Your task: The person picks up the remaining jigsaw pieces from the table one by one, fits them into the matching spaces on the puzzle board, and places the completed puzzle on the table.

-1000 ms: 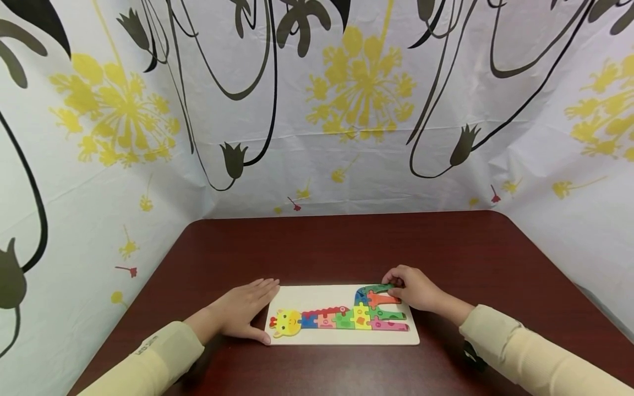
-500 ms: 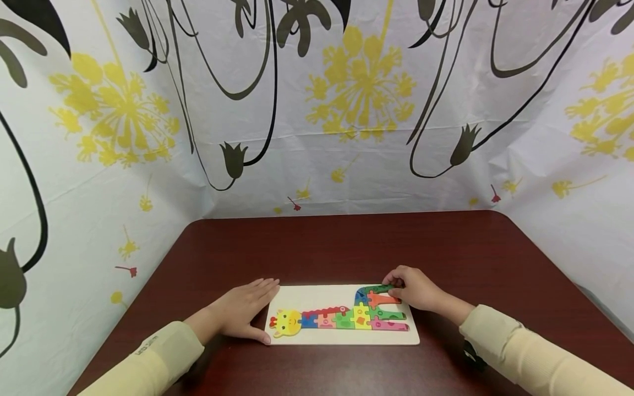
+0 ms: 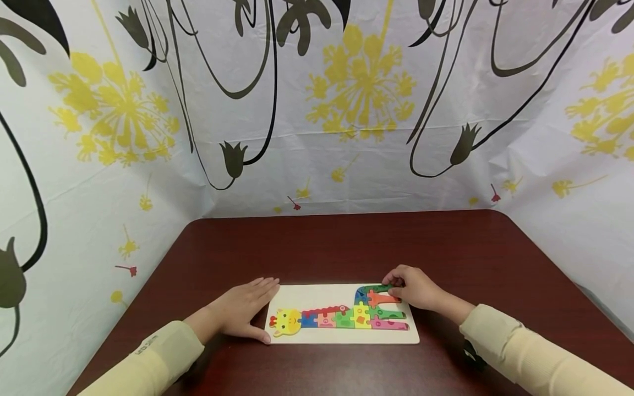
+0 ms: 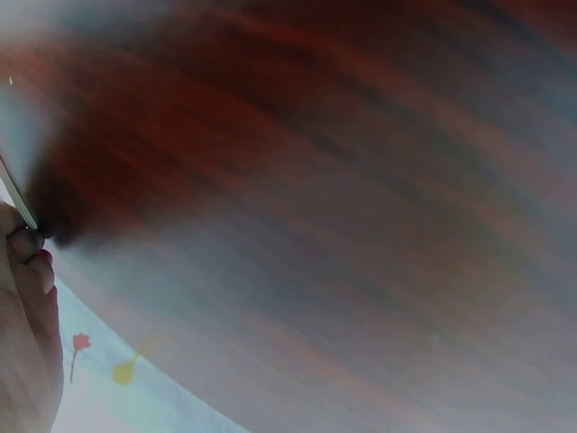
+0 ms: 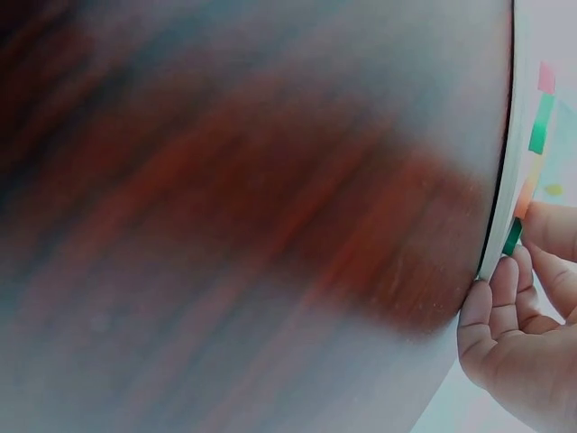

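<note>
A pale board (image 3: 317, 296) lies on the table, bearing a colourful giraffe jigsaw puzzle (image 3: 342, 320) with its yellow head (image 3: 286, 323) at the left. My left hand (image 3: 244, 309) rests flat against the board's left end, fingers at the far corner and thumb at the near one. At the far right corner, my right hand (image 3: 417, 288) pinches the dark green leg piece (image 3: 379, 287), its outer end hidden by the fingers. In the right wrist view, curled fingers (image 5: 501, 293) sit at the board's corner beside the green piece (image 5: 513, 236).
The dark red-brown table (image 3: 317, 247) stretches behind and in front of the board. A white floral-print sheet (image 3: 307, 159) hangs around the table's back and sides.
</note>
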Action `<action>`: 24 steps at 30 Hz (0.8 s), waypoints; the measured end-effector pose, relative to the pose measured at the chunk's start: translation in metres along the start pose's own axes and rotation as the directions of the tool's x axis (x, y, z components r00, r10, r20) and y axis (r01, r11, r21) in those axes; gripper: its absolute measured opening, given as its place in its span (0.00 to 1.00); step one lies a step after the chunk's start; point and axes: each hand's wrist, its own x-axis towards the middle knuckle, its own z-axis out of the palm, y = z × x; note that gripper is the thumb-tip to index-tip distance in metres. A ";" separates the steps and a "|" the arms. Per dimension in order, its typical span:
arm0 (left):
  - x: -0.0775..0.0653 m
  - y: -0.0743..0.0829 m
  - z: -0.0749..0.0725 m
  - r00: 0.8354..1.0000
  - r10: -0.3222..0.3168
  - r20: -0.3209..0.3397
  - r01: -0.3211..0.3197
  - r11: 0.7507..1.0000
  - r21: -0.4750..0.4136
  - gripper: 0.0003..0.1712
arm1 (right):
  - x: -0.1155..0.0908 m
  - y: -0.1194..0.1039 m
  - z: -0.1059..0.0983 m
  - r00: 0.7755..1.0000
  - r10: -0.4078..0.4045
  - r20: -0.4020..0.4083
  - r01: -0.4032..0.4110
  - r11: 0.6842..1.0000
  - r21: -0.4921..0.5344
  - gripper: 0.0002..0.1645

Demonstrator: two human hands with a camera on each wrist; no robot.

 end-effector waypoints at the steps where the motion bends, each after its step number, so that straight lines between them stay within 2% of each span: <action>1: 0.000 0.000 0.000 1.000 0.000 0.000 0.000 1.000 0.001 0.66 | 0.000 0.000 0.000 1.000 0.000 0.000 0.000 1.000 0.001 0.06; 12: 0.001 0.001 0.001 1.000 -0.001 -0.016 0.001 1.000 -0.010 0.67 | -0.003 0.000 -0.008 1.000 0.019 -0.004 -0.019 0.999 0.045 0.07; 24: 0.000 0.001 0.001 0.995 0.037 -0.097 -0.035 0.999 0.019 0.64 | -0.007 0.001 -0.030 0.992 0.019 -0.124 -0.013 0.999 0.046 0.10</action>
